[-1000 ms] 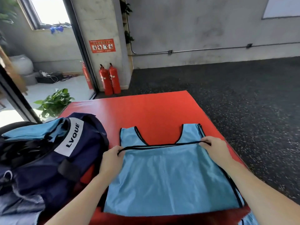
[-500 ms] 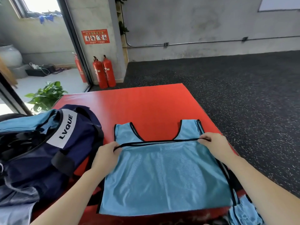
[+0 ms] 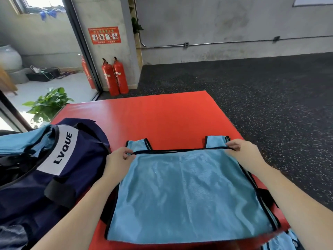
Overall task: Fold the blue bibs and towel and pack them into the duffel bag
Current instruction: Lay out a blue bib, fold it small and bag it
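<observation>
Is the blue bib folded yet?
Partly: the bib's hem lies over its chest, straps showing; both hands pinch that edge.

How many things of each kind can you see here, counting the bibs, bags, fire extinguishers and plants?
Blue bibs: 2, the spread bib and a second bib at the mat's near right corner
Duffel bag: 1
Fire extinguishers: 3
Potted plant: 1
Total: 7
</observation>
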### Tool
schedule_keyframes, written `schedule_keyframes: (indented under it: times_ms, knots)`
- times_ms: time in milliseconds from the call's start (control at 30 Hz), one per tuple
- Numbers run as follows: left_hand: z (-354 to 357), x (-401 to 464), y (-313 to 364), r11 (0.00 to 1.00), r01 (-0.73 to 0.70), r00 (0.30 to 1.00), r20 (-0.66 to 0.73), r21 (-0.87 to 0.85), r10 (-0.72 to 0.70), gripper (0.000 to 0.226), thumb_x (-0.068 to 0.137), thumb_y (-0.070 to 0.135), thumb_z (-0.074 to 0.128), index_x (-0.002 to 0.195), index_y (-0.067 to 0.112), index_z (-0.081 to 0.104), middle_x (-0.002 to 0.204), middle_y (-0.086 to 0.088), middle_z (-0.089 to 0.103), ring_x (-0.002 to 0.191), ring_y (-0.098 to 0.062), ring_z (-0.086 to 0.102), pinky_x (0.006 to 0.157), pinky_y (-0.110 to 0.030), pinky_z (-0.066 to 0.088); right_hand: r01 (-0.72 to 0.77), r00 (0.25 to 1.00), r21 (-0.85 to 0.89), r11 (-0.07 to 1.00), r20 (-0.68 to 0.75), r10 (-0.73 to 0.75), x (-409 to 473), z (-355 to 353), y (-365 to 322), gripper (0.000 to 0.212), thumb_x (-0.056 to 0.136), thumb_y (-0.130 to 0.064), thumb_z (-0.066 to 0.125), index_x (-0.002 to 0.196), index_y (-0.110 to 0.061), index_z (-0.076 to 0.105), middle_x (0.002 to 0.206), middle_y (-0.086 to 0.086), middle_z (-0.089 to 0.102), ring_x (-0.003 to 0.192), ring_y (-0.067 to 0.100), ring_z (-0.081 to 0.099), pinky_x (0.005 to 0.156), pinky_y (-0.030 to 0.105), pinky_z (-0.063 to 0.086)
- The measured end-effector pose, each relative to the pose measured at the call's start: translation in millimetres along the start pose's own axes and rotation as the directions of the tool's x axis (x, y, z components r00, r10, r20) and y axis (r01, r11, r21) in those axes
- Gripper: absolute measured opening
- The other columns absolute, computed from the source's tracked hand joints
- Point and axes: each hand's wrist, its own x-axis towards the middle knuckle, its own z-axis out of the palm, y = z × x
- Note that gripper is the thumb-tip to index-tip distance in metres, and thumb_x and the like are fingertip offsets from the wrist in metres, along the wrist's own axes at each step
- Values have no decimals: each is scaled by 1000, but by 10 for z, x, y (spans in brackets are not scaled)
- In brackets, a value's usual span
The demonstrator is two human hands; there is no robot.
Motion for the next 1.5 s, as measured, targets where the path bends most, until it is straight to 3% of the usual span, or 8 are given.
schedule_keyframes:
  times_ms: [167,433,633,833,1100,1233,1367,1500]
  knots:
    - [-28,17,-53,998,-26,1000,15,58,25,14,90,17,69,104,17,74,74,12,63,68,2,56,58,-1,38,-30,997,-157,987,61,40,-2,-102,39,5,86,-28,77,85,-30,73,87,-10,71,80,-5,58,65,13,39]
    - [-103,194,154,995,-59,979,-199,-85,41,8,94,19,64,97,23,70,81,17,65,79,-6,59,64,-5,37,5,986,42,999,-165,2,91,-220,-229,12,89,-28,74,100,-23,75,89,-6,71,89,13,66,81,27,41]
    - [77,215,-3,1000,24,1000,-17,-10,-24,31,94,19,66,125,16,64,113,-2,69,91,-15,61,68,-18,41,-81,996,-107,991,-34,77,107,66,-46,27,89,-21,73,114,-11,72,109,6,73,89,13,58,88,24,41]
    - [21,207,-74,994,53,997,-69,94,-46,12,92,19,64,97,12,73,75,5,67,68,-17,59,54,-16,37,-72,993,-71,995,-102,65,73,44,-43,16,91,-19,69,105,-16,75,89,-5,68,86,13,59,82,23,38]
    - [33,282,158,999,14,978,-207,-39,-21,12,96,24,60,85,23,64,68,3,62,64,-11,51,55,-20,39,-41,974,57,998,-219,53,172,-66,-178,7,92,-24,68,97,-23,72,91,-4,70,94,18,66,90,32,46]
    - [96,327,64,999,-5,993,-120,45,10,16,93,23,63,107,16,67,90,2,69,83,-21,60,74,-33,47,-67,986,-151,986,-162,42,184,113,-122,43,94,-32,67,130,-9,62,123,11,67,113,29,61,101,40,46]
    - [227,187,219,961,-192,977,-51,197,206,31,95,20,62,125,9,64,123,-11,64,116,-31,56,100,-39,41,129,987,-285,950,-57,-151,-96,360,-443,42,98,-33,58,133,-10,59,133,10,61,125,28,53,109,42,40]
    - [567,-391,490,939,-305,936,231,162,264,51,101,40,53,146,19,46,154,-6,42,146,-25,33,119,-37,25,374,925,-334,865,204,-321,-688,715,-713,56,100,-52,46,145,-18,48,151,0,46,142,19,38,118,34,27]
